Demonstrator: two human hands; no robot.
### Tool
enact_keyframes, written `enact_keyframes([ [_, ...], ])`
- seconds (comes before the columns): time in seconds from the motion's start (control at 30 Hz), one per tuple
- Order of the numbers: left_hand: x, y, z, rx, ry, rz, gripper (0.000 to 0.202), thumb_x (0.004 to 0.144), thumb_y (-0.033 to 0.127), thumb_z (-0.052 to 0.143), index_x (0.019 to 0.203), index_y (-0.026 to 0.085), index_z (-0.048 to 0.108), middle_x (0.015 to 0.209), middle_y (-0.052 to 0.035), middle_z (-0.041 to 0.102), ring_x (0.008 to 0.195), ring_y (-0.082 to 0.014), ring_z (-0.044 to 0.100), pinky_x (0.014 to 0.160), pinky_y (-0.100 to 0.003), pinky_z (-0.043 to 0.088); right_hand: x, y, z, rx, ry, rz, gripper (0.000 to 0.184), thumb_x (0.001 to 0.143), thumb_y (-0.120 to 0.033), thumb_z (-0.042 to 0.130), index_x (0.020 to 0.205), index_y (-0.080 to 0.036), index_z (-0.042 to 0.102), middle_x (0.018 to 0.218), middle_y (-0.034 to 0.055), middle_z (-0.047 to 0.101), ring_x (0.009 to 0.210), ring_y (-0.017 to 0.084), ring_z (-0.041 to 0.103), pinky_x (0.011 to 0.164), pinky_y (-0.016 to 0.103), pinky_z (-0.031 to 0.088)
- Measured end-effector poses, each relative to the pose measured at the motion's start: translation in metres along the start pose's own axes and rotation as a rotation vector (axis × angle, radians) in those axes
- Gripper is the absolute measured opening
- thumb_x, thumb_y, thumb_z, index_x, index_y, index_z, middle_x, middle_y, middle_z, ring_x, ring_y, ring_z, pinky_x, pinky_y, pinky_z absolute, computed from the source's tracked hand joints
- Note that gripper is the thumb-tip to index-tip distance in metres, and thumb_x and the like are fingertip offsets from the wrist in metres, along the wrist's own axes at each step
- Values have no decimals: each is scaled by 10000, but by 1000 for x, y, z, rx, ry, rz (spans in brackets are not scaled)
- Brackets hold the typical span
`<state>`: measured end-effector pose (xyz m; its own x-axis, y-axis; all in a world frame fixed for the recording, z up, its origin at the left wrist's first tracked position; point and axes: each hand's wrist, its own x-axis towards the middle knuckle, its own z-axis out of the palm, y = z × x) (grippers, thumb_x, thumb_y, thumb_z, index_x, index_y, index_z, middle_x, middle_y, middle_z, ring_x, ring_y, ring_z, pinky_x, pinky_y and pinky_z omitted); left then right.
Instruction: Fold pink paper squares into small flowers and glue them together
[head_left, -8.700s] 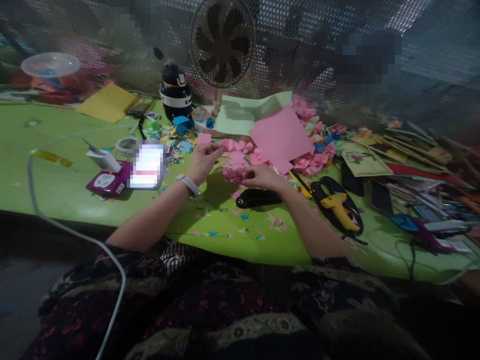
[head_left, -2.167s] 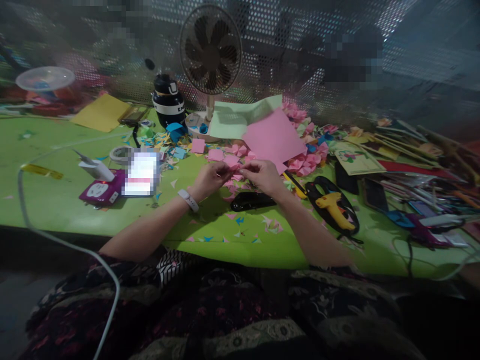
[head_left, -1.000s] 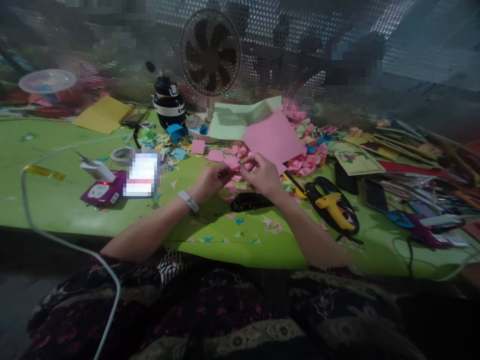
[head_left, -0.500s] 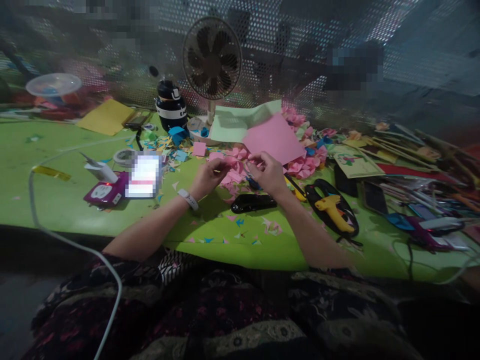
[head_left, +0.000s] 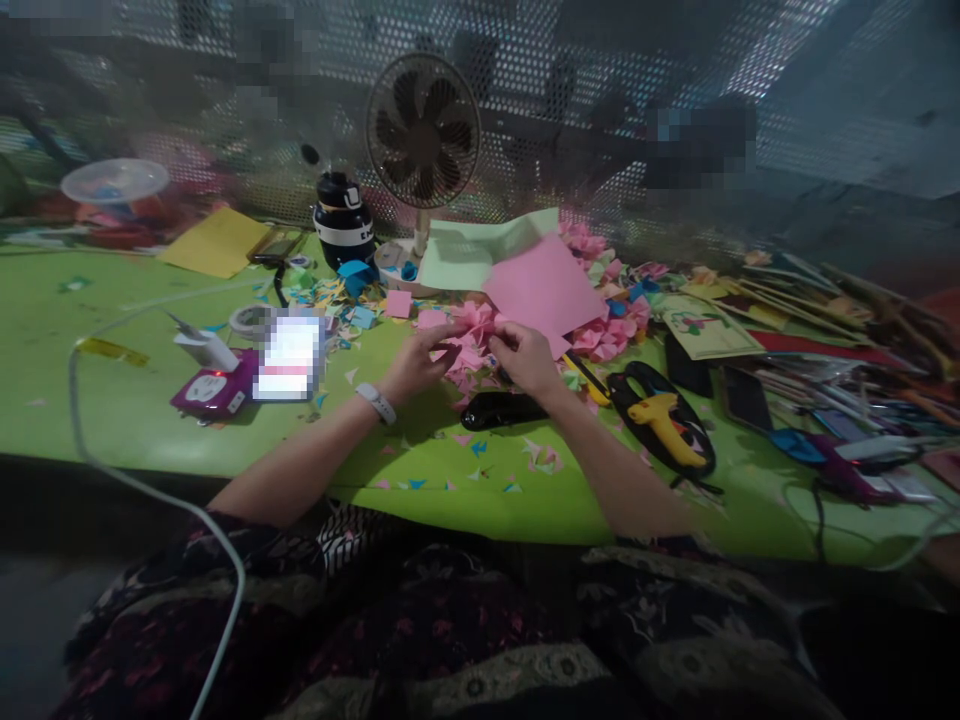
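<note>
Over the front of a heap of pink folded paper pieces, both my hands meet at a small folded pink paper piece. Fingertips of my left hand are closed on its left side. My right hand pinches its right side between thumb and bent fingers. The held piece blends into the pink heap behind, so its exact outline is hard to make out. Just below my hands lies a shiny black object, perhaps a stapler, partly covered by my right wrist.
Pink sheet and pale green sheet lie behind my hands, before a fan and black jug. Right: yellow cutter, yellow glue gun. Left: lit phone, purple box, white cable.
My right hand has moved slightly left and down, with its fingers drawn in more. The pink piece between my hands looks fuller now. The whole view has shifted slightly.
</note>
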<state>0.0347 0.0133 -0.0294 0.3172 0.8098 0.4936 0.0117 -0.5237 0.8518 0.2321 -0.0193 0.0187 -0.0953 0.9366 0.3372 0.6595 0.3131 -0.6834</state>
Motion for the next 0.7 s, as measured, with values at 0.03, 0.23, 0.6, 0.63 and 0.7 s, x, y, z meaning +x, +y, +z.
enact_keyframes([
  [0.03,1,1,-1,-30,23,-14,279,814,250,686,1081,179,727,1184,-126,737,1078,-220,708,923,-361,601,0,0,-1,-30,18,-7,229,853,-321,531,880,-182,711,814,39,722,706,180,609,698,299,455],
  [0.23,7,-3,-9,-179,279,-121,142,807,204,625,913,173,714,1039,-88,762,948,-166,718,855,-318,613,0,3,-2,-241,134,-70,251,891,-289,519,956,-211,749,954,79,769,830,230,662,804,344,481],
  [0.6,11,-15,-15,-136,323,-197,138,767,178,600,851,164,709,1000,-85,770,935,-170,721,794,-294,609,14,31,-20,-355,93,8,207,852,-317,582,818,-214,758,755,58,744,732,219,662,695,316,457],
  [0.63,11,-16,-14,-127,319,-196,137,764,185,604,848,165,711,1000,-83,771,930,-172,720,784,-292,608,16,35,-24,-331,71,28,196,842,-315,592,788,-209,748,717,51,731,703,213,657,673,310,453],
  [0.7,11,-17,-12,-119,313,-204,136,756,193,610,837,166,716,982,-78,773,911,-175,718,763,-288,604,21,44,-33,-244,91,81,187,836,-302,595,754,-193,722,660,37,704,640,195,644,635,299,455],
])
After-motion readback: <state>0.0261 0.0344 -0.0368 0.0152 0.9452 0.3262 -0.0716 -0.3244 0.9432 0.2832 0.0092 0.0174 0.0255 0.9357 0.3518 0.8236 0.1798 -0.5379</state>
